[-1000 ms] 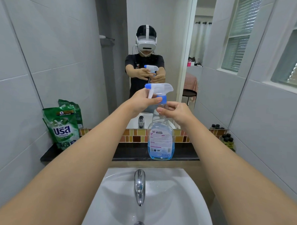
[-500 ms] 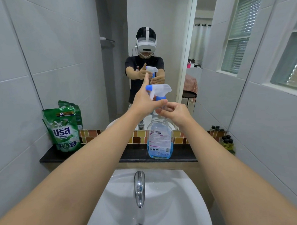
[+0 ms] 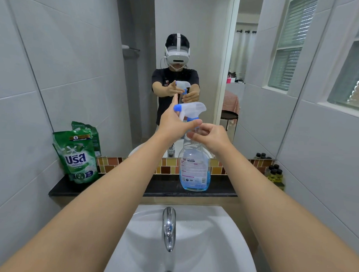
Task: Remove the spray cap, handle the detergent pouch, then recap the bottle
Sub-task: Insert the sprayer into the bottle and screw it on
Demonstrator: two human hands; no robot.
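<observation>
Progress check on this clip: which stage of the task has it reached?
Nothing finished yet. In hand: the left hand is at the spray cap, which sits on the bottle, while the right hand steadies the neck. Left: lifting the cap off, handling the green detergent pouch standing untouched on the ledge, recapping.

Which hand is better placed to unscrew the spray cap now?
The left hand: it is at the spray cap, thumb on the blue collar. The right hand grips the bottle neck, steadying it.
</observation>
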